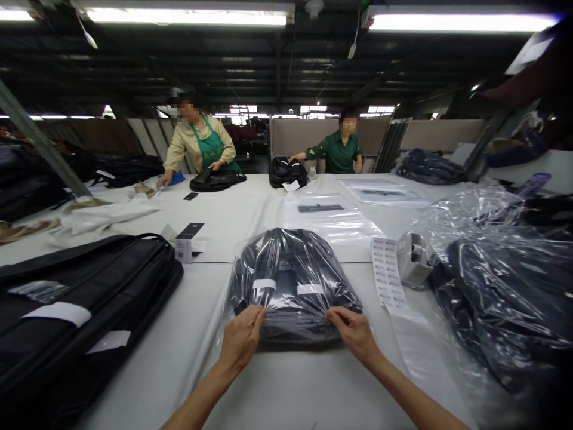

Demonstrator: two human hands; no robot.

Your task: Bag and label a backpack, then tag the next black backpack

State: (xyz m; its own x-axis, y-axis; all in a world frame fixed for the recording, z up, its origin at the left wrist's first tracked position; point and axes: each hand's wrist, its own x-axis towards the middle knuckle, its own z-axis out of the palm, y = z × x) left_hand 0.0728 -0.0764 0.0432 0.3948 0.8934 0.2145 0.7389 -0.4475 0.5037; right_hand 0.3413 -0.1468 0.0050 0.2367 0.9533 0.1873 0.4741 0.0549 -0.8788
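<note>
In front of me a black backpack [287,280] lies flat on the table inside a clear plastic bag [290,327]. Two white bands show on its straps through the film. My left hand [243,335] pinches the near edge of the bag on the left side. On the right side, my right hand [356,334] grips the same edge between thumb and fingers. The film is drawn taut between both hands, with creases running over the backpack.
Black backpacks [89,298] are stacked at the left, hang tags [190,232] beside them. Right of me lie a label sheet [387,272], a tape dispenser [414,260] and bagged backpacks [510,292]. Flat plastic bags [329,218] lie ahead. Two people work across the white table [215,221].
</note>
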